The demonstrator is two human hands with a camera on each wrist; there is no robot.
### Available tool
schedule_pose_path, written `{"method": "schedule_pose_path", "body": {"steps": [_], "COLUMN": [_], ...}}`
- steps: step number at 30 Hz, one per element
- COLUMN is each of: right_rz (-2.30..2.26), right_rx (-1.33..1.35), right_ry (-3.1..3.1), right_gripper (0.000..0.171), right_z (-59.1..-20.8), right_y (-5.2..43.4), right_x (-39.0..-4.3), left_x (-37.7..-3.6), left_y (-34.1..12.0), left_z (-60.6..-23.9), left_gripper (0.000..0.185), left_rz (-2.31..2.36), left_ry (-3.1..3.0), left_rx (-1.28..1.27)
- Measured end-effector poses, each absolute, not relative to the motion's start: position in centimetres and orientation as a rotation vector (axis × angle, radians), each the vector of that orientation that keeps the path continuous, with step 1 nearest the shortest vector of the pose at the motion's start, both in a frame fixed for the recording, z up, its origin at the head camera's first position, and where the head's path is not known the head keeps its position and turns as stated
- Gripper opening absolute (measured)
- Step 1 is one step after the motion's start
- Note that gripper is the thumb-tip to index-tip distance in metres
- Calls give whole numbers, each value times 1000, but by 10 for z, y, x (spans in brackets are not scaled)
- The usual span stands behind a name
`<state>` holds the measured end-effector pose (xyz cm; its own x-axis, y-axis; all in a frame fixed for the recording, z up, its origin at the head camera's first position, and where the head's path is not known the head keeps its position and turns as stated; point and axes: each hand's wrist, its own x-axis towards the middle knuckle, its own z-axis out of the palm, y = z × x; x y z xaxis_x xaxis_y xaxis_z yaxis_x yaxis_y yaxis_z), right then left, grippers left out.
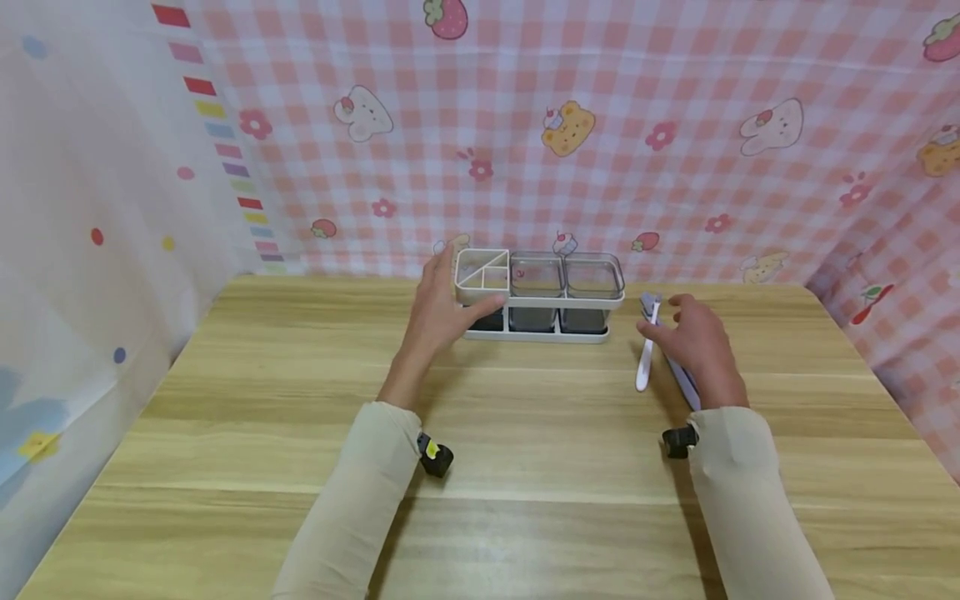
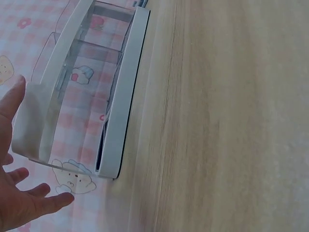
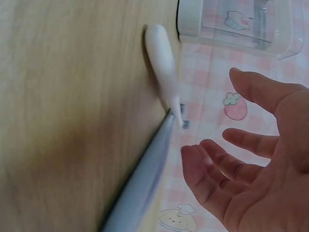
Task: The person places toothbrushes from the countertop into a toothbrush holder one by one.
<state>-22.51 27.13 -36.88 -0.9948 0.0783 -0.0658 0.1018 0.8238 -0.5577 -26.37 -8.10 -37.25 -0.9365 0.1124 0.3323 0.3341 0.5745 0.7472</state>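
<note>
The left hand [image 1: 442,312] lies with straight fingers against the left end of the organizer [image 1: 542,296], gripping nothing; its thumb touches the raised white divided tray [image 1: 482,275] there, and the rack's long axis runs away to the hand's right. The right hand [image 1: 693,342] hovers open and empty just right of the white spoon [image 1: 647,354], whose handle points toward the person. Two lidded clear boxes [image 1: 566,277] look empty.
</note>
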Motion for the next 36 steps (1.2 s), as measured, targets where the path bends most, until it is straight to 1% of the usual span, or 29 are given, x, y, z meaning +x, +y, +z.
{"method": "schedule_pose_path", "body": {"steps": [13, 23, 30, 36], "right_rz": [-887, -928, -943, -985], "right_rx": [156, 268, 301, 289], "right_ry": [2941, 2876, 2855, 2824], "right_gripper": [77, 76, 70, 57], "right_z": [-376, -379, -380, -382], "right_y": [271, 270, 270, 277], "right_x": [-239, -246, -253, -257], "left_x": [-267, -268, -268, -267], "left_y": [-81, -79, -78, -78], "left_z": [-372, -375, -373, -373], "left_gripper": [102, 101, 101, 100], "left_rz": [-1339, -1382, -1395, -1425], "left_ry": [-2582, -2576, -2565, -2557], "left_rx": [-365, -362, -355, -358]}}
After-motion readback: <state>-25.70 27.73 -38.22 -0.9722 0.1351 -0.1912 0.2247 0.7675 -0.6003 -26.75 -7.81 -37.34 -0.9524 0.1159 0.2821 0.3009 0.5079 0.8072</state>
